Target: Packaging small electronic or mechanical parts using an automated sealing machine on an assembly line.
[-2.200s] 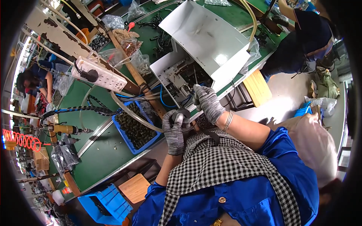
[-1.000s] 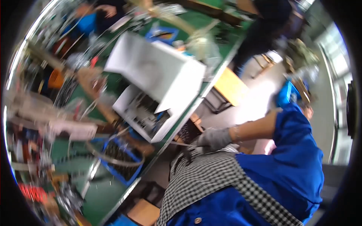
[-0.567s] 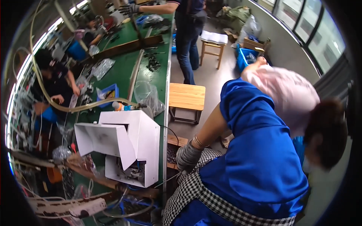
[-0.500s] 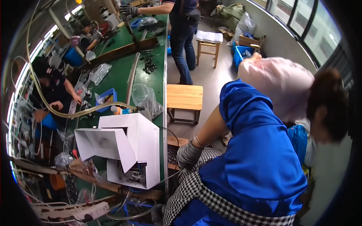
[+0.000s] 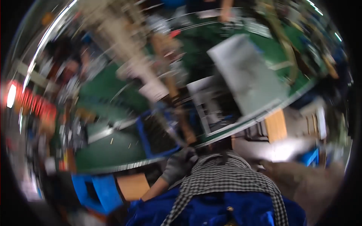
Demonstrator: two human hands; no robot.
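Note:
My left hand (image 5: 179,164), in a grey glove, is at the table's near edge, beside a blue-rimmed tray (image 5: 147,141) with dark contents. Motion blur smears its fingers, so I cannot make out whether they grip anything. My right hand does not show. Just beyond my black-and-white checked apron (image 5: 230,177) stands a white metal machine housing (image 5: 250,75) on the green table (image 5: 113,88). Its front opening shows blurred metal parts (image 5: 215,115).
A pale power strip (image 5: 154,90) lies near a wooden rail (image 5: 184,126). Below the table edge are a blue stool-like object (image 5: 96,192) and a wooden board (image 5: 133,187). A wooden stool (image 5: 276,125) stands to the right. A person (image 5: 294,177) in pale clothing is close at right.
The view has swung sharply left, and the housing now appears right of centre. My right arm, earlier reaching down beside the table, is out of sight. My left hand shows more fully.

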